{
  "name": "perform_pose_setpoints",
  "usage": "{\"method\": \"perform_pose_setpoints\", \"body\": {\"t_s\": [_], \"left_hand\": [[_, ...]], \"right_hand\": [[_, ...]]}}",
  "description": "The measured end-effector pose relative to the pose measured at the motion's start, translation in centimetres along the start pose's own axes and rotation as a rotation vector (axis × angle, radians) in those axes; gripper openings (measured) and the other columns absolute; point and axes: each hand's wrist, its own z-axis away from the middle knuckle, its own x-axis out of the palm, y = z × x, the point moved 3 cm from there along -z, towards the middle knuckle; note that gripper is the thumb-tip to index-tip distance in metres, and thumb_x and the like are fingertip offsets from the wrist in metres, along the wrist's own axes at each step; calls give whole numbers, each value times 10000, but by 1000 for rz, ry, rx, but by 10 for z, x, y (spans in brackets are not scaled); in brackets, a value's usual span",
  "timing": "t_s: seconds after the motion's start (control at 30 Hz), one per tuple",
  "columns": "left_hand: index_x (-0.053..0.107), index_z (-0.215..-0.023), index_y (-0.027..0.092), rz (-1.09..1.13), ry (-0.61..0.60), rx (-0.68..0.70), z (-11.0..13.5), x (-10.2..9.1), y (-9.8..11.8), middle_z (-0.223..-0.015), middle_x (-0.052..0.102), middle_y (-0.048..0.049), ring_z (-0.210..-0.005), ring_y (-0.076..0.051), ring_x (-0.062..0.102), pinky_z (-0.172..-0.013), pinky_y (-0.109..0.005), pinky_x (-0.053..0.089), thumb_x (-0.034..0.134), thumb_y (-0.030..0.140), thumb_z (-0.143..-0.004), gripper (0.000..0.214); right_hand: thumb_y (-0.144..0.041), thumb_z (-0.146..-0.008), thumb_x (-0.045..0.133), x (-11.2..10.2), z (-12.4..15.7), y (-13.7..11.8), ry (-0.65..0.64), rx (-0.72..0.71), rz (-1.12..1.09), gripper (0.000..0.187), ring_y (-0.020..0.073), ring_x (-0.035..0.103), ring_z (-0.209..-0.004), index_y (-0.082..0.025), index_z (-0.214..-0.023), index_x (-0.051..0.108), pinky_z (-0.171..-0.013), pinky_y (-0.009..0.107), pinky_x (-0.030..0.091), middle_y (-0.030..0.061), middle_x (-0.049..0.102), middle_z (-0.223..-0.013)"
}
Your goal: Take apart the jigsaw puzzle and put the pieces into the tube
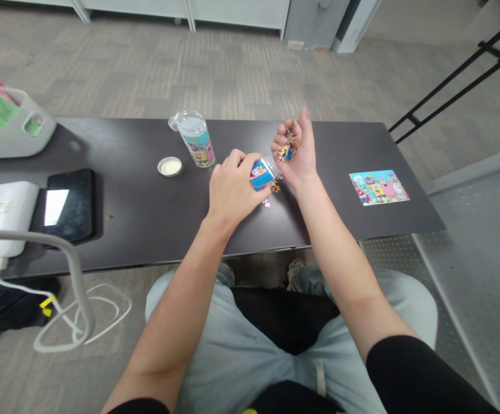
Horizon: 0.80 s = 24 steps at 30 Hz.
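My left hand [233, 187] is wrapped round a small clear jar [263, 172] with a blue cartoon label. The jar is tilted, its mouth toward my right palm. Cupped and turned up, my right hand [300, 152] holds several small colourful jigsaw puzzle pieces [287, 151] in its curled fingers, the thumb raised. A few more pieces [275, 187] lie on the dark table just below the jar's mouth, and one pinkish piece [266, 203] lies nearer to me. Left of my hands are a white round lid [170, 167] and a larger clear cartoon-printed container [198, 144].
A cartoon picture card [379, 187] lies on the table [340, 221] at the right. At the left are a black phone-like device [71, 204], a white power box [3, 215] with a cable [75, 270], and a grey basket [29, 129]. A black metal frame [448, 75] stands beyond the right end.
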Motion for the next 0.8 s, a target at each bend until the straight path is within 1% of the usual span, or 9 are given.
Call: {"method": "perform_pose_setpoints", "body": {"t_s": [0.07, 0.1, 0.2, 0.27, 0.33, 0.47, 0.63, 0.7, 0.8], "left_hand": [[808, -1429, 360, -9, -2, -20, -2, 3, 1, -1379, 802, -122, -1268, -419, 776, -1113, -615, 645, 931, 514, -937, 530], [807, -1421, 352, -8, -3, -26, -2, 4, 2, -1378, 799, -125, -1272, -423, 773, -1115, -617, 641, 929, 513, -934, 528], [802, -1410, 348, 13, 13, -23, -5, 7, 3, -1368, 798, -123, -1275, -425, 762, -1119, -613, 633, 930, 534, -926, 534], [802, -1412, 359, 29, 30, -18, -6, 8, 2, -1357, 802, -118, -1264, -420, 757, -1110, -608, 633, 941, 541, -915, 548], [804, -1420, 370, 34, 33, -13, -7, 8, 1, -1354, 809, -113, -1253, -413, 756, -1096, -601, 636, 951, 533, -904, 561], [808, -1443, 372, 19, 7, -3, -7, 6, -1, -1347, 816, -109, -1248, -406, 757, -1090, -593, 635, 947, 523, -900, 580], [817, -1456, 385, 30, 20, 5, -4, 4, -3, -1360, 817, -110, -1265, -407, 742, -1109, -601, 634, 930, 558, -920, 574], [818, -1469, 398, 26, 13, 15, -4, 3, -2, -1366, 814, -108, -1293, -416, 737, -1135, -622, 631, 926, 541, -920, 577], [809, -1501, 406, 7, -9, 34, -3, -2, -1, -1403, 807, -108, -1338, -433, 737, -1194, -666, 619, 910, 490, -930, 586]], "right_hand": [[-1277, -929, 591, 6, 8, -7, -31, -29, 79, 915, 331, 815, -1038, -366, -966, 663, -849, 490, 740, 96, 837, -1110], [-1294, -935, 538, 8, 11, -10, -47, -40, 112, 941, 368, 854, -1168, -366, -996, 680, -920, 519, 764, 110, 861, -1152], [-1314, -909, 554, 12, 19, -17, -111, -82, 132, 981, 438, 874, -1400, -367, -1081, 745, -1057, 600, 791, 120, 914, -1227], [-1318, -914, 545, 14, 24, -20, -169, -107, 91, 1002, 442, 882, -1444, -366, -1122, 775, -1099, 616, 793, 114, 937, -1289], [-1328, -934, 470, 17, 29, -23, -212, -104, 46, 1047, 424, 893, -1452, -356, -1149, 792, -1141, 606, 788, 113, 948, -1337], [-1344, -930, 407, 25, 40, -26, -252, -69, 27, 1104, 401, 908, -1405, -336, -1156, 798, -1189, 586, 773, 128, 957, -1324], [-1353, -900, 463, 27, 42, -32, -269, -107, 180, 1108, 429, 836, -1549, -359, -1251, 805, -1168, 583, 754, 126, 928, -1408], [-1382, -874, 387, 25, 41, -34, -286, -147, 256, 1190, 435, 783, -1623, -382, -1352, 818, -1187, 595, 732, 116, 894, -1495], [-1420, -812, 226, 22, 40, -38, -280, -181, 319, 1336, 443, 744, -1644, -416, -1464, 818, -1206, 620, 708, 111, 860, -1565]]}}
